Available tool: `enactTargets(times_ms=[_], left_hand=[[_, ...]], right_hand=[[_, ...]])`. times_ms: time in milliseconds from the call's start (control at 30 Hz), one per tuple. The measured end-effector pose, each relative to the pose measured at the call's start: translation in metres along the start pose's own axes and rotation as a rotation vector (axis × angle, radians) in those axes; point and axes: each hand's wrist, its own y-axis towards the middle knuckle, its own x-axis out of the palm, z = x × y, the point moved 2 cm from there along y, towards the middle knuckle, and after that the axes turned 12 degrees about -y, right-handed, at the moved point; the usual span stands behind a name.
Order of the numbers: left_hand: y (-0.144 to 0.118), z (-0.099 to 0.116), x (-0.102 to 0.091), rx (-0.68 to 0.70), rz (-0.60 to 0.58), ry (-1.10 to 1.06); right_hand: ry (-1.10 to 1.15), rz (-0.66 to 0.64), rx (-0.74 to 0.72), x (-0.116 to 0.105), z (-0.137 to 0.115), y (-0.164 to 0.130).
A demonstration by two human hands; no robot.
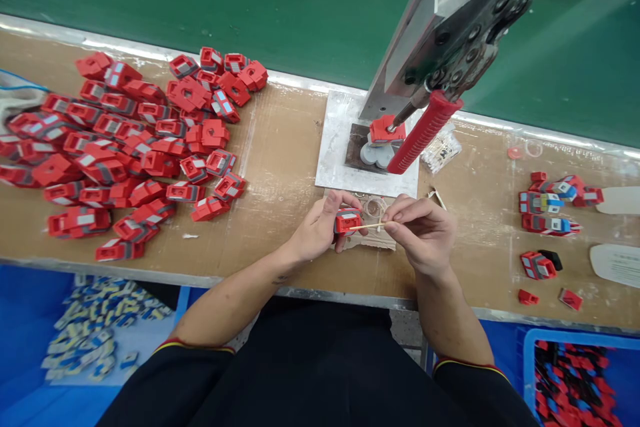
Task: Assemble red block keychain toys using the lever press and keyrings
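Note:
My left hand is closed around a red plastic toy vehicle part with grey and white patches. Between the thumb and fingers of my right hand is a thin cotton swab, its far end reaching the red part's near side. Just behind, between both hands, sits a small clear round dish on a piece of torn cardboard. Beyond them, another red part rests on pale round supports beneath the metal clamp.
A toggle clamp with a red handle rises from a metal plate. Red parts are heaped at left. A bag of swabs lies right of the plate, and toy pieces farther right. Blue bins stand below the table.

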Motion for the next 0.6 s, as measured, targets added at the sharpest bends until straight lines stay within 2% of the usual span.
enactTargets(times_ms=[600], left_hand=[[-0.0003, -0.0004, -0.0037, 0.003, 0.033, 0.03]], right_hand=[[-0.076, -0.026, -0.079, -0.0093, -0.0023, 0.0007]])
